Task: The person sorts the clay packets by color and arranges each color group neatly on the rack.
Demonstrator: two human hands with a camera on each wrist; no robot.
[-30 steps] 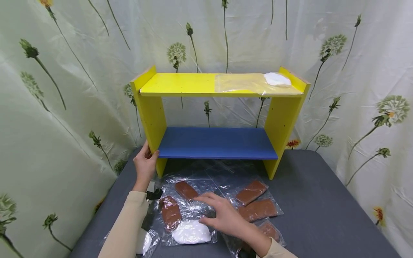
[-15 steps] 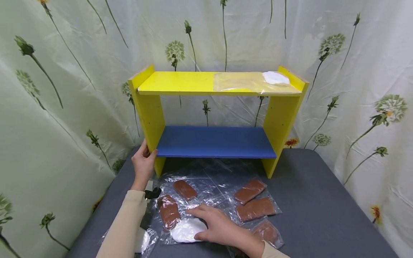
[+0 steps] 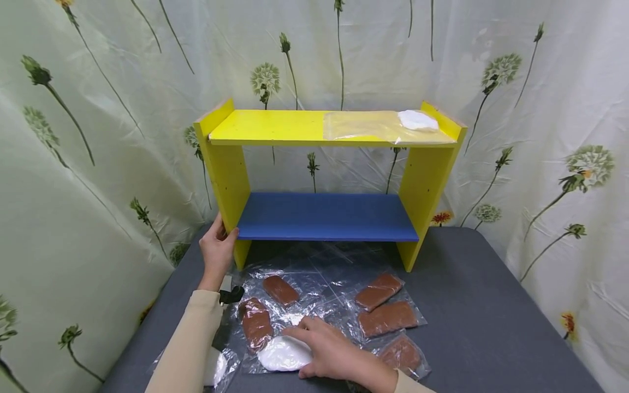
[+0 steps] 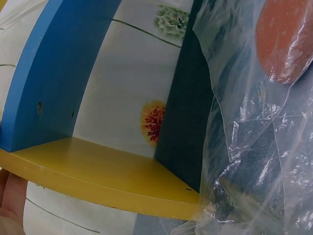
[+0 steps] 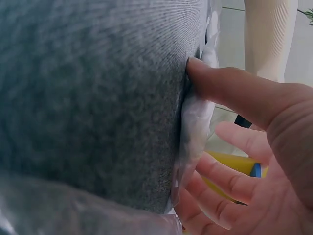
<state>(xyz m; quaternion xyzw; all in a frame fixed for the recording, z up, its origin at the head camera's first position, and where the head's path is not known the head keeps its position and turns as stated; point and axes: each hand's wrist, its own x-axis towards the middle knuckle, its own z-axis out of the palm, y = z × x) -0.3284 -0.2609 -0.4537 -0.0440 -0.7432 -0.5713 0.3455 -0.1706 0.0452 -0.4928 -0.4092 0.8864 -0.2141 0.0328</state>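
Observation:
My left hand (image 3: 218, 254) grips the left side panel (image 3: 225, 174) of a yellow and blue shelf unit, thumb in front by the blue shelf (image 3: 326, 215). In the left wrist view, part of that hand (image 4: 12, 198) shows beside the yellow panel (image 4: 107, 174). On the table, a white, soft-looking block (image 3: 284, 353) lies in a clear plastic bag. At its right end is my right hand (image 3: 326, 349), thumb and fingers spread on opposite sides. In the right wrist view, the thumb tip of the right hand (image 5: 244, 147) reaches the bag's edge (image 5: 195, 122).
Several brown blocks in clear bags, such as a left brown block (image 3: 256, 323) and a right brown block (image 3: 389, 319), lie around. Another white packet (image 3: 216, 367) is by the left forearm. A white piece (image 3: 417, 120) lies on the top shelf (image 3: 270, 125). A flowered curtain (image 3: 344, 65) hangs behind.
My right hand has come down and slightly toward me, from above the bags to the white block's right end. The left hand keeps its hold on the panel.

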